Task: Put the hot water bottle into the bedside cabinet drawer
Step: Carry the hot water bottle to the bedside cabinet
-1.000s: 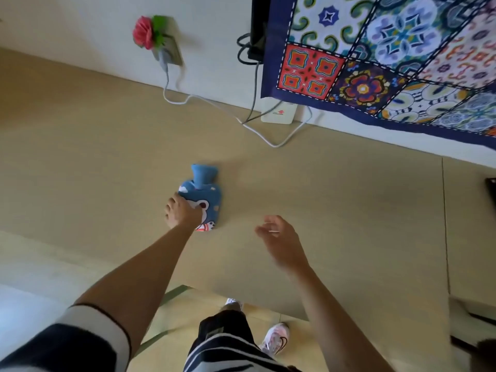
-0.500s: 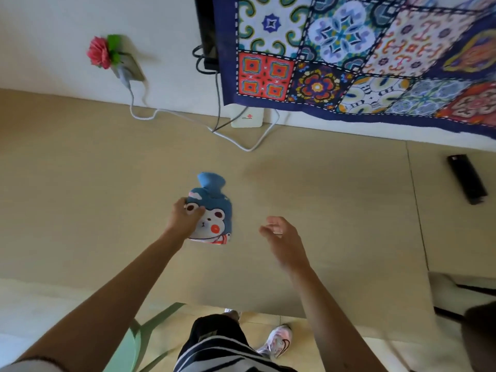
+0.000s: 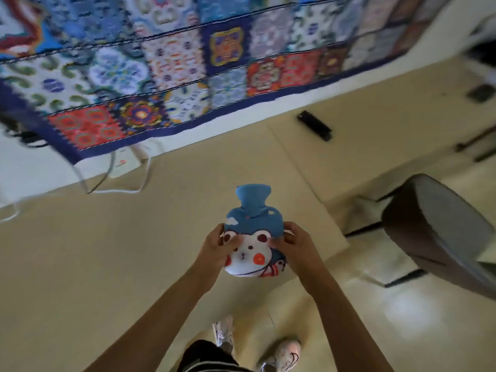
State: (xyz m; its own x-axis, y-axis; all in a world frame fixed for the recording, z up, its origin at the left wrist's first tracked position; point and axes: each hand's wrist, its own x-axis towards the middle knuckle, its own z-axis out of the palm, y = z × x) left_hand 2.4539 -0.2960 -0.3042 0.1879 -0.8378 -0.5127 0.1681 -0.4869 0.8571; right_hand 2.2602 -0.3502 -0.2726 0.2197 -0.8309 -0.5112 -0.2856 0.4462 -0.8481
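Observation:
The hot water bottle (image 3: 253, 232) has a blue knitted cover with a white bear face and red cheeks, its neck pointing away from me. I hold it in the air above the near edge of the beige tabletop (image 3: 107, 251). My left hand (image 3: 218, 244) grips its left side and my right hand (image 3: 294, 241) grips its right side, thumbs on the bear face. No bedside cabinet or drawer is in view.
A patterned blue cloth (image 3: 161, 63) hangs on the wall behind the table, with a white box and cables (image 3: 126, 167) below it. A black remote (image 3: 314, 125) lies on the table at the back right. A grey chair (image 3: 440, 232) stands to the right on the shiny floor.
The bottle has been lifted off the table and my right hand has joined the left on it. The view has swung to the right, which brings the chair into sight.

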